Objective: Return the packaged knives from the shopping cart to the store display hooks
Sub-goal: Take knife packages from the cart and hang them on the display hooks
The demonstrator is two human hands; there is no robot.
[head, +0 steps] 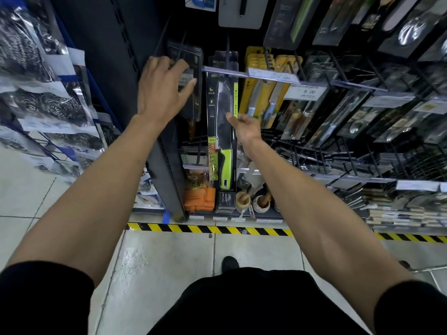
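Pinches the right edge of the green knife pack [221, 131] with the right hand [245, 128], thumb on the front, near the middle of the frame. Holds it straight, most likely, since already hanging from its hook [227, 50]. Rests the left hand [162, 88], fingers spread wide, on the dark knife pack [191, 76] just up and left, probably to stop that one from swinging. Looks almost done with this pack.
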